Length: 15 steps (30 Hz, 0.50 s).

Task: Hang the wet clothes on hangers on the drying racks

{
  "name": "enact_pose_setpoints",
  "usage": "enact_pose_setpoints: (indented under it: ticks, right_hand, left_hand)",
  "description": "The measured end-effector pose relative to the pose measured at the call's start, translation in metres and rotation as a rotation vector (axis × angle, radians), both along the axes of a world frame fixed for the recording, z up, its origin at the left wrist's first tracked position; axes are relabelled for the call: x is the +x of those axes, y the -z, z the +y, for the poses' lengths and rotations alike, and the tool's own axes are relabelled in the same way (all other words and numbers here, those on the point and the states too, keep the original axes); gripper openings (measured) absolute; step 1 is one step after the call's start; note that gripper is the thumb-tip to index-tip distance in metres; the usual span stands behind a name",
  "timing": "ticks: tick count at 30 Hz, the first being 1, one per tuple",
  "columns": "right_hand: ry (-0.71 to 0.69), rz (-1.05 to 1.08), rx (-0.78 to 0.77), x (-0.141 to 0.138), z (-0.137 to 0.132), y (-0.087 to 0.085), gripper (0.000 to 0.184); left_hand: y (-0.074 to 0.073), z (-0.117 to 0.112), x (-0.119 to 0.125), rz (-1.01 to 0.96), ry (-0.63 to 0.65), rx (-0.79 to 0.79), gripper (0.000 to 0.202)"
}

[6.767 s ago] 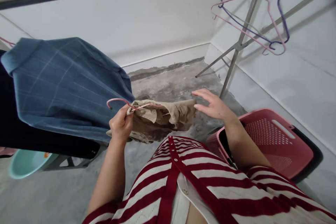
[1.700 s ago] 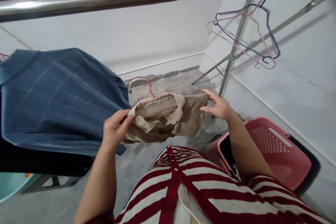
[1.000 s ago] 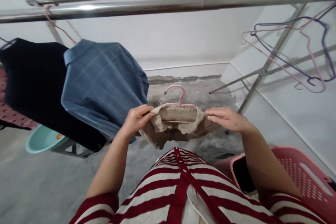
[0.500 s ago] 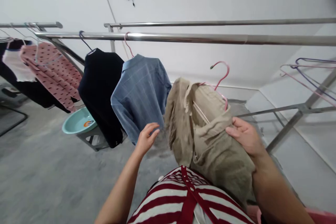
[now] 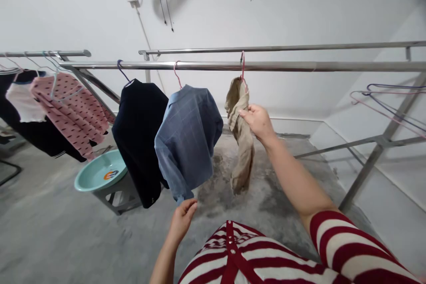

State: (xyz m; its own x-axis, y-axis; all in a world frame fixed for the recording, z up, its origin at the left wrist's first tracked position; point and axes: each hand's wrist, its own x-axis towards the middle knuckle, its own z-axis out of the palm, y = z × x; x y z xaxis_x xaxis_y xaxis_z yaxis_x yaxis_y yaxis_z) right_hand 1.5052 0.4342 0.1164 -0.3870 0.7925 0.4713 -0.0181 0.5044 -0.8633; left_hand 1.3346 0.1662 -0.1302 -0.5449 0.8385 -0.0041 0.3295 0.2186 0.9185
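In the head view a beige garment (image 5: 241, 137) hangs by a pink hanger (image 5: 243, 64) hooked over the front metal rail (image 5: 276, 66). My right hand (image 5: 259, 122) is closed on its right edge, just below the hanger, and the cloth dangles in a narrow twisted fold. To its left hangs a blue checked shirt (image 5: 189, 137), turned at an angle on another pink hanger. Low down, my left hand (image 5: 182, 219) has its fingers closed right at the shirt's lower sleeve end; whether cloth is between them is hidden.
A dark navy top (image 5: 140, 133) hangs left of the shirt. Beyond it, a pink patterned garment (image 5: 71, 106) hangs on another rack. A turquoise basin (image 5: 100, 173) rests on a grey stool (image 5: 116, 199). Bare hangers (image 5: 389, 97) hang at right beside the rack's slanted leg (image 5: 382, 155).
My right hand has carried the beige garment away from my body, and its hanger is now on the rail. My left hand's fingers have closed, lower in view near the blue sleeve.
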Motion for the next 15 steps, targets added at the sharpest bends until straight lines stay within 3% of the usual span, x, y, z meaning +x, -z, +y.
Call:
enact_pose_setpoints:
  ticks: [7,11,13,15]
  right_hand:
    - [0.192,0.03,0.0,-0.025,0.008,0.015,0.03]
    - [0.165,-0.029,0.022,-0.017,-0.005,0.019,0.034]
    - [0.13,-0.012,0.023,-0.006,-0.018,0.032,0.046]
    - [0.156,0.012,-0.01,0.01,-0.032,0.058,0.054]
  left_hand:
    - [-0.003,-0.009,-0.015,-0.026,0.037,-0.012,0.055]
    - [0.001,-0.008,-0.018,-0.034,0.103,-0.037,0.058]
    - [0.004,-0.004,-0.014,-0.062,0.17,-0.052,0.059]
    - [0.008,0.003,-0.007,-0.083,0.26,-0.081,0.059]
